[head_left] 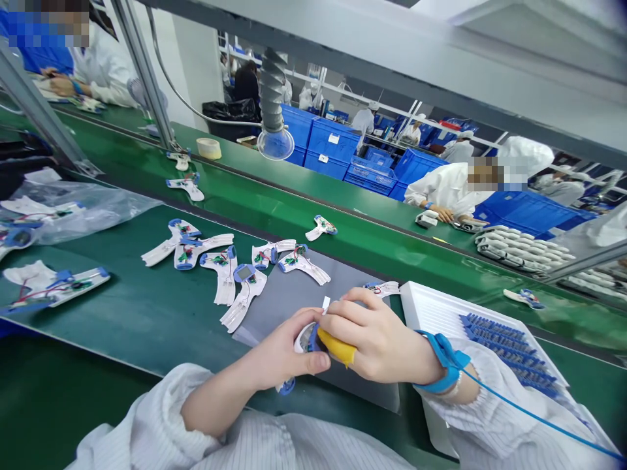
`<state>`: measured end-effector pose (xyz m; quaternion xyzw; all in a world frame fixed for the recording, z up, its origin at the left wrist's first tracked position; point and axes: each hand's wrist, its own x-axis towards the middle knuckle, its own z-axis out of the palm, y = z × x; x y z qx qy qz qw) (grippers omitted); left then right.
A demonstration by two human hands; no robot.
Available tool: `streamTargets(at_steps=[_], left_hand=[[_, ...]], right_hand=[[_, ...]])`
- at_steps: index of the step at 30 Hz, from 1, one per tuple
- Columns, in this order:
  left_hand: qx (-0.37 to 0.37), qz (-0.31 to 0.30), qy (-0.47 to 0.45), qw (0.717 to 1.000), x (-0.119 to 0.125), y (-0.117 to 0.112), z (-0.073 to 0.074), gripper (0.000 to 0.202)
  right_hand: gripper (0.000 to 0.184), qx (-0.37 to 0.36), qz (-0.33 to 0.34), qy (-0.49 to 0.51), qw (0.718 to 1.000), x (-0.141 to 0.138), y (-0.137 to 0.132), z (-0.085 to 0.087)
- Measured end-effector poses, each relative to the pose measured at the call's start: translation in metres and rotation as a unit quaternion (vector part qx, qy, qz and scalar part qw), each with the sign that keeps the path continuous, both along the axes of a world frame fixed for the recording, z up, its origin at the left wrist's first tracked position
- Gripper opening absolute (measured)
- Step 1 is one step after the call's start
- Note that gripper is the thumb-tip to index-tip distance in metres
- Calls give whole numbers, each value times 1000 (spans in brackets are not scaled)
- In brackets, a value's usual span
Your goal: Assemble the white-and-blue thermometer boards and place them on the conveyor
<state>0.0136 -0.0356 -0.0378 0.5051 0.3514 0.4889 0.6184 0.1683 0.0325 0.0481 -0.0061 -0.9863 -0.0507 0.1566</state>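
My left hand (294,349) is wrapped round a white and blue gun-shaped housing (305,338), which looks like part of a forehead thermometer. A blue end of it shows below the palm. From the other side my right hand (365,333) closes on the same housing, its fingertips bent over the top. Something yellow (337,346) covers the right thumb, probably a finger cot. By the fingertips a small white strip (326,303) sticks up; whether it is pinched I cannot tell. Several similar open housings (240,277) with wires and green boards lie just beyond my hands.
A grey mat (357,385) lies under my hands. To the right stands a white tray (416,300) with rows of blue parts (509,352). A blue wrist cord (529,408) trails rightward. Behind runs a green belt (274,202) carrying housings; co-workers sit beyond.
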Motion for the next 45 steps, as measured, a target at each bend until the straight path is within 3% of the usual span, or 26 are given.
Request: streamTargets(at_steps=[4,10,13,17,23,30,34,36,38,40,43,45], left_hand=[[-123,-44,-162,978,0,-1,-3,61],[-124,-54,-177,975,3,2,-2,67],[-92,-66,-151,982,3,3,-5,72],[-47,-22,-86,995,0,2,-8,70],[-16,-8,-36,999,0,0,-10,63],[18,16,153,988,4,-3,10,45],[55,33,198,978,3,-3,14,41],[47,35,208,976,3,0,8,50],[24,52,217,974,4,7,-5,73],[7,89,214,973,7,17,-24,91],[-18,122,188,974,14,32,-56,78],[-35,113,189,975,18,40,-73,59]], right_hand=[[9,-8,-9,34,999,10,2,-5],[15,-109,-30,93,989,15,0,-14],[20,-131,-3,99,986,14,-1,-16],[22,-140,13,91,986,13,-2,-18],[28,-154,23,77,985,10,0,-20],[28,-166,21,27,986,10,0,-24],[29,-171,16,12,985,11,-2,-28],[29,-165,20,8,986,10,2,-32],[27,-127,3,-6,992,10,17,-38],[25,-80,-77,-58,992,10,43,-47],[23,-80,-278,-174,941,14,95,-60],[21,-102,-348,-208,908,19,129,-68]])
